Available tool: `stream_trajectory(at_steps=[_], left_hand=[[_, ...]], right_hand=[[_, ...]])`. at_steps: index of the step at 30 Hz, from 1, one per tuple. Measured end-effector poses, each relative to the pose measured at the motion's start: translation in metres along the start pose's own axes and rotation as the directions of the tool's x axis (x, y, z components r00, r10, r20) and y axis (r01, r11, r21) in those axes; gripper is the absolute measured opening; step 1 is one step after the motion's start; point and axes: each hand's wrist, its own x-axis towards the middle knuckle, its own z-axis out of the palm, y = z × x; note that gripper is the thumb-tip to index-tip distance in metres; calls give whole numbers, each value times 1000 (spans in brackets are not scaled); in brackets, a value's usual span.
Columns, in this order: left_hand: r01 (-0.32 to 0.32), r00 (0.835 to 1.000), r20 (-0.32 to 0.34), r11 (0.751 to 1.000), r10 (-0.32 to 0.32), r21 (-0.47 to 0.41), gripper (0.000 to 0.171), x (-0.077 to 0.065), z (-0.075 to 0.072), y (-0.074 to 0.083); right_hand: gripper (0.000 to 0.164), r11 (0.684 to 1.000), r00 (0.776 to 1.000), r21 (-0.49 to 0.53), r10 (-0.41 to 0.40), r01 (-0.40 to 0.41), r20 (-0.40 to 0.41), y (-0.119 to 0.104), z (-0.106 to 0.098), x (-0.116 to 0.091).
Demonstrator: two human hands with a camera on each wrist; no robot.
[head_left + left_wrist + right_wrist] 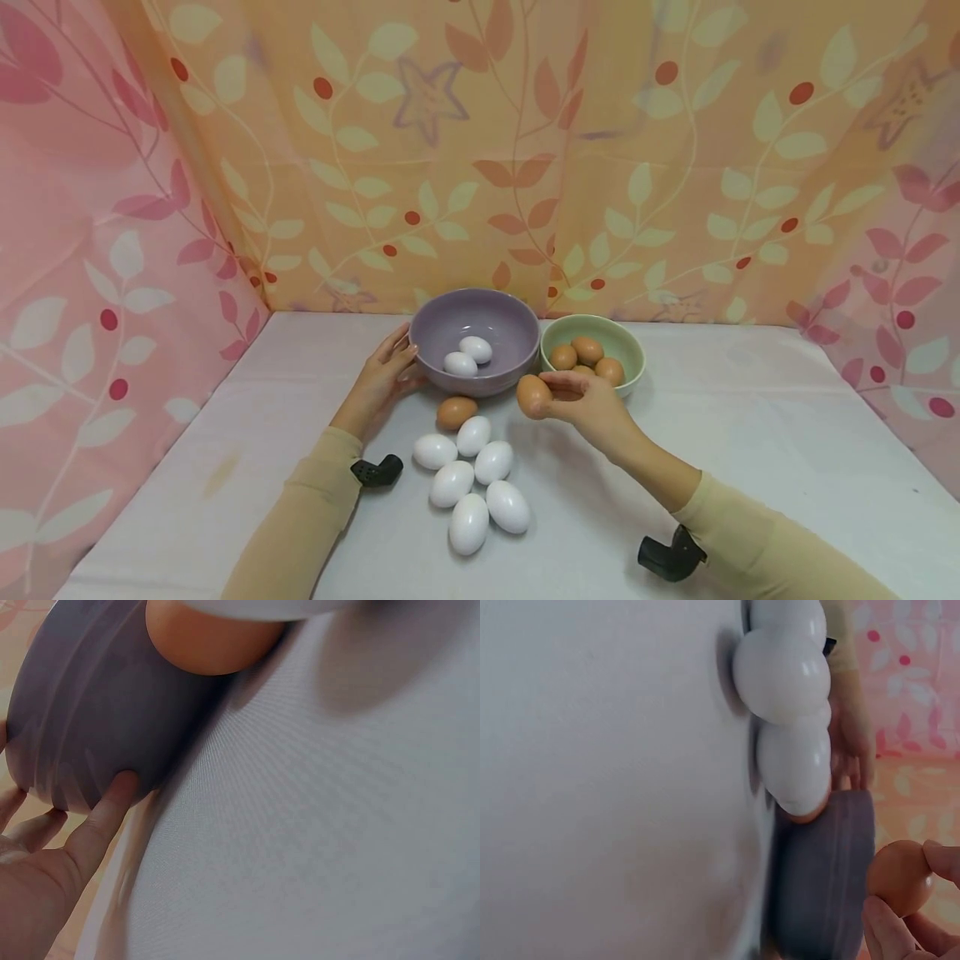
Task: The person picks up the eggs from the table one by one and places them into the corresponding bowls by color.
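My right hand (596,412) pinches a brown egg (533,396) between thumb and fingertips, just in front of the purple bowl and left of the green bowl. In the right wrist view this egg (900,877) is raised beside the purple bowl's wall. Fingers of my left hand (382,371) rest against the left outer side of the purple bowl (504,329); the left wrist view shows the thumb (116,791) low on its wall. Two white eggs (461,364) lie inside that bowl. Several brown eggs (587,350) sit in the light green bowl (636,354).
On the white-covered table (750,400), a brown egg (457,413) lies in front of the purple bowl. Several white eggs (452,483) are clustered nearer to me, between my forearms. Patterned cloth (487,167) hangs behind and at both sides.
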Motion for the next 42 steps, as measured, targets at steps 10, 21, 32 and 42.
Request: stream_trajectory(at_steps=[10,21,32,42], left_hand=[[6,1000,-8,1000,-6,3,63,1,-2,1],[-10,1000,2,1000,10,8,63,1,-2,1],[-22,1000,14,1000,22,0,62,0,-1,1],[-28,999,18,1000,28,-7,63,-3,1,1]], right_hand=[[53,1000,999,19,-16,17,-44,-7,-20,10],[57,998,993,6,65,-65,-98,-9,-40,24],[59,986,979,8,165,-165,-123,2,-53,47],[60,971,959,62,238,-231,-152,13,-56,69]])
